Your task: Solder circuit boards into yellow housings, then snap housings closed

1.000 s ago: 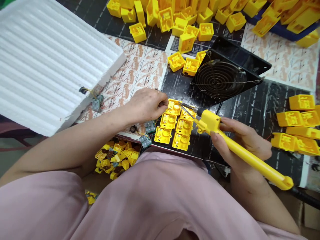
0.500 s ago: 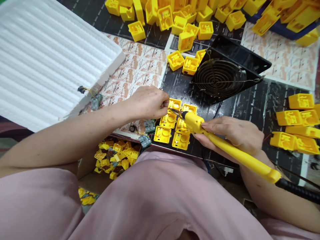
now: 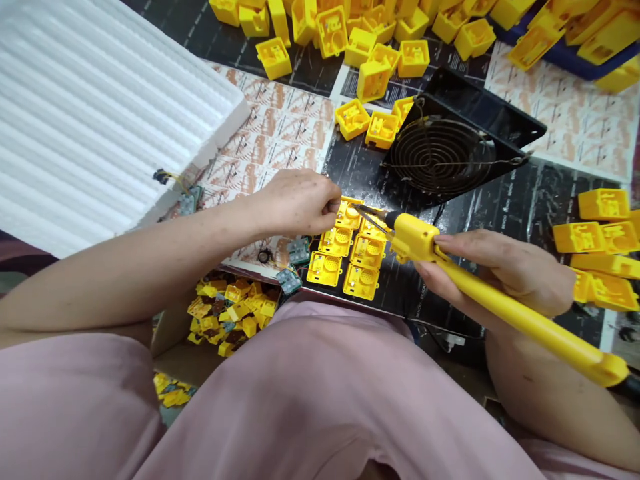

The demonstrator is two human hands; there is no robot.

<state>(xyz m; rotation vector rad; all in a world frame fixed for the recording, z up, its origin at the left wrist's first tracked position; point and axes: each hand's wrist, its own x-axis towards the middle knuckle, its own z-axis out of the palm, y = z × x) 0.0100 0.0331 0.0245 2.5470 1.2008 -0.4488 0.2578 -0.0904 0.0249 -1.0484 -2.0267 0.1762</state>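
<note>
My right hand [image 3: 515,270] is wrapped round a yellow soldering iron [image 3: 415,237] with a black collar. Its thin metal tip points left, over the upper cases of a small block of open yellow plastic cases [image 3: 327,268] set in two columns. My left hand [image 3: 310,203] is closed in a pinch at the upper left case [image 3: 347,213]; what its fingers hold is hidden. Inside the cases small metal parts and round speaker grilles show. Just left of them lie small green circuit boards [image 3: 299,251] with thin wires and a black ring [image 3: 264,256].
A black fan [image 3: 440,160] with a wire guard stands behind the cases. White foam [image 3: 115,120] covers the left side, a wired board at its edge. More yellow cases lie at the back and right [image 3: 604,203]. Below the table edge sits a box of yellow parts [image 3: 235,313].
My right hand has drawn the soldering iron to the right, and its tip has shifted away from my left fingers. The left hand has hardly moved.
</note>
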